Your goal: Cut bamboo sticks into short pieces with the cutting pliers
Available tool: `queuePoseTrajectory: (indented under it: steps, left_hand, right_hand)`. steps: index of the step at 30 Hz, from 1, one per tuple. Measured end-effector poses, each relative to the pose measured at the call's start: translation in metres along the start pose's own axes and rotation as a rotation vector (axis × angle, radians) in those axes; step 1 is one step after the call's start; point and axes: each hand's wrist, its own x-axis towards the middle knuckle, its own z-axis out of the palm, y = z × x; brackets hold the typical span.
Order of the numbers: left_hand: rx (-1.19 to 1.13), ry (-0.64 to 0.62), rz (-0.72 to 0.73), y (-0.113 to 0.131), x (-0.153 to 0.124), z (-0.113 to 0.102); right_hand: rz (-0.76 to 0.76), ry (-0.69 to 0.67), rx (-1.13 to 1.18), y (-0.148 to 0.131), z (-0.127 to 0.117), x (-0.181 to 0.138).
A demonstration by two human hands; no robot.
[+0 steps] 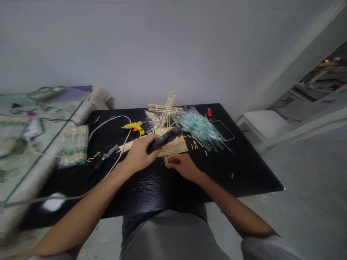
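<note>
My left hand point(141, 151) is wrapped round a dark, elongated tool point(165, 140) whose exact kind I cannot make out. It is held above a pile of thin wooden sticks point(176, 146). Just below and to the right, the fingers of my right hand point(184, 165) pinch a short wooden stick point(166, 159), which stands nearly upright near the tool. Whether tool and stick touch is unclear. Behind the pile rises a star-like frame of glued sticks point(168, 108).
On the black table point(217, 173) lie a yellow glue gun point(135, 126), scissors point(105, 157), a white cable point(127, 135) and a packet of sticks point(73, 144). Clear-and-green wrappers point(199, 126), a red object point(209, 112) and a pale-rimmed dark rectangle point(223, 130) are at right.
</note>
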Motion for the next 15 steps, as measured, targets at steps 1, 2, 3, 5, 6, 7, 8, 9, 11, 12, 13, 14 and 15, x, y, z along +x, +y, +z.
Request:
queuePoseTrajectory:
  steps: [1, 2, 3, 5, 6, 7, 8, 9, 11, 12, 13, 14, 15]
  left_hand:
    - [0.006, -0.02, 0.023, 0.001, -0.001, 0.003]
    - [0.012, -0.036, 0.043, 0.002, -0.003, 0.005]
    - [0.019, -0.048, 0.062, 0.002, -0.005, 0.008]
    - [0.031, -0.063, 0.085, 0.002, -0.008, 0.013]
    - [0.037, -0.067, 0.088, 0.001, -0.009, 0.015]
    - [0.042, -0.072, 0.088, 0.001, -0.01, 0.016]
    - [0.047, -0.074, 0.085, 0.0, -0.011, 0.017]
    - [0.048, -0.076, 0.082, 0.0, -0.011, 0.018]
    - [0.044, -0.071, 0.084, -0.001, -0.01, 0.02]
    - [0.039, -0.067, 0.088, -0.001, -0.01, 0.02]
    - [0.034, -0.064, 0.092, -0.001, -0.01, 0.02]
    - [0.031, -0.059, 0.096, -0.002, -0.01, 0.02]
    - [0.028, -0.055, 0.099, -0.002, -0.01, 0.021]
  right_hand:
    - [-0.01, 0.018, -0.005, 0.005, 0.002, 0.002]
    - [-0.018, 0.033, -0.012, 0.01, 0.004, 0.003]
    - [-0.023, 0.046, -0.02, 0.013, 0.005, 0.004]
    - [-0.03, 0.062, -0.039, 0.019, 0.007, 0.005]
    - [-0.034, 0.068, -0.05, 0.02, 0.008, 0.004]
    - [-0.038, 0.07, -0.063, 0.021, 0.008, 0.004]
    - [-0.043, 0.071, -0.077, 0.022, 0.008, 0.004]
    - [-0.05, 0.07, -0.09, 0.022, 0.008, 0.004]
    - [-0.067, 0.066, -0.118, 0.021, 0.007, 0.005]
    - [-0.076, 0.063, -0.132, 0.021, 0.006, 0.005]
    - [-0.085, 0.061, -0.146, 0.021, 0.006, 0.006]
    - [-0.094, 0.059, -0.159, 0.021, 0.006, 0.006]
    - [-0.104, 0.056, -0.172, 0.021, 0.006, 0.006]
